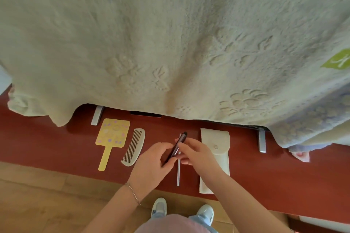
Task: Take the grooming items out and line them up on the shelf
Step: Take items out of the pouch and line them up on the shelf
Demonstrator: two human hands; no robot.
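Grooming items lie on the dark red shelf [56, 149]: a yellow flat hand mirror [111, 137] and pale comb [134, 145] left of the hands, a white snap pouch [216, 145] to their right. Both left hand [151, 164] and right hand [197, 154] pinch a slim dark stick [177, 146] above a thin silver bar [178, 174]

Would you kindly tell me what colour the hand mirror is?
Yellow, with pink and purple dots: hand mirror, head view.
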